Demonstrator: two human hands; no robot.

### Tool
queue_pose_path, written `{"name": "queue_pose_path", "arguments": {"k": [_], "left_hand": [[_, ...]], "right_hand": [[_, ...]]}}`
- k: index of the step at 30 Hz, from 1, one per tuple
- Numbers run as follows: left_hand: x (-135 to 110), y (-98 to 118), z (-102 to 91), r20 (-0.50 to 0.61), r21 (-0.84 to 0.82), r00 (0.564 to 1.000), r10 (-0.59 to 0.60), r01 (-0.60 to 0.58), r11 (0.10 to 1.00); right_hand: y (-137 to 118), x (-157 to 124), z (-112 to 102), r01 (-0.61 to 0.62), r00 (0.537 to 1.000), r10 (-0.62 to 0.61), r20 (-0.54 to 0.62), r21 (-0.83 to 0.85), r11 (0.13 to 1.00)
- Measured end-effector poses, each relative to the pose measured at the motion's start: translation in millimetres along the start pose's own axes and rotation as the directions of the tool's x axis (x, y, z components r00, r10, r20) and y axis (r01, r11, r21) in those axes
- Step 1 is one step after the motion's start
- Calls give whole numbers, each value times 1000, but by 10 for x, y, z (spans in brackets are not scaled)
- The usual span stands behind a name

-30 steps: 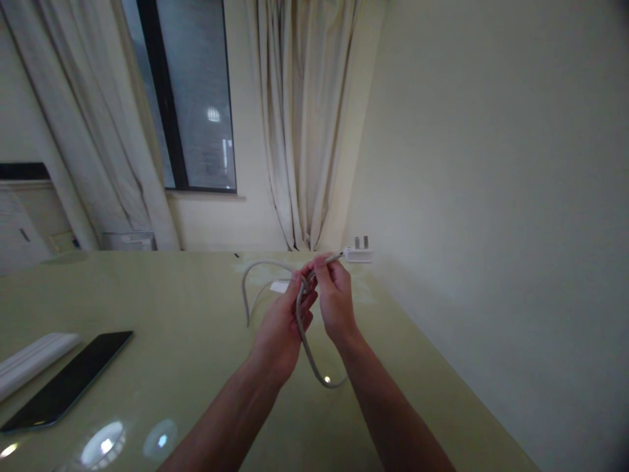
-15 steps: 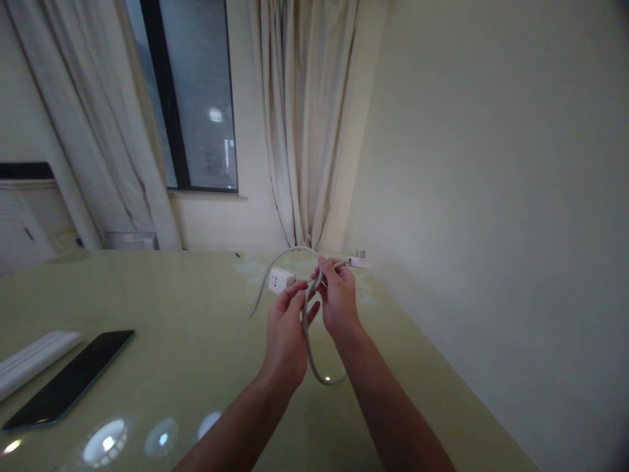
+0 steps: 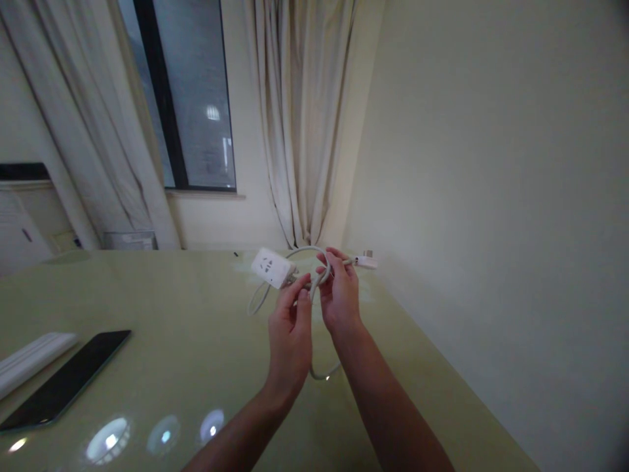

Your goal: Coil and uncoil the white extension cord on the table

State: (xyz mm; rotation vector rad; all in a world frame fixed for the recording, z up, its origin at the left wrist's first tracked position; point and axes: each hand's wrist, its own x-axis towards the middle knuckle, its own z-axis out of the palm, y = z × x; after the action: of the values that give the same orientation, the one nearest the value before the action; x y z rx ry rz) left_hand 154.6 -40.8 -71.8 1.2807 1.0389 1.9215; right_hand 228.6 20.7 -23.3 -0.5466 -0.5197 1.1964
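A white extension socket with dark outlet slots hangs tilted just beyond the fingertips of my left hand. That hand pinches the pale grey power cord close to the socket's end. My right hand is closed around the cord where it loops and crosses itself. Past its fingers, on the right, sticks out the white plug with metal prongs. One loop of cord arcs behind the socket, and another hangs below between my forearms. The fingers hide part of the crossing.
On the left of the glossy greenish table lie a dark flat tablet-like slab and a long white object. A tiny dark piece is near the far edge. A wall borders the right side.
The socket has come up and nearer, turning its outlet face toward me. My hands have shifted slightly, and the left-hand loop of cord has shrunk. The plug moved a little right.
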Motion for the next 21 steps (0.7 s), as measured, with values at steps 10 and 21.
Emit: {"name": "queue_pose_path", "arguments": {"k": [10,21], "left_hand": [[294,72,-126,-89,-336,969,-230,189,923],[608,286,-301,-212,-579,846,-489,294,760]], "right_hand": [[98,-75,48,-86,984,82,158,18,996],[358,-110,2,164,984,-139,115,-242,956]]}}
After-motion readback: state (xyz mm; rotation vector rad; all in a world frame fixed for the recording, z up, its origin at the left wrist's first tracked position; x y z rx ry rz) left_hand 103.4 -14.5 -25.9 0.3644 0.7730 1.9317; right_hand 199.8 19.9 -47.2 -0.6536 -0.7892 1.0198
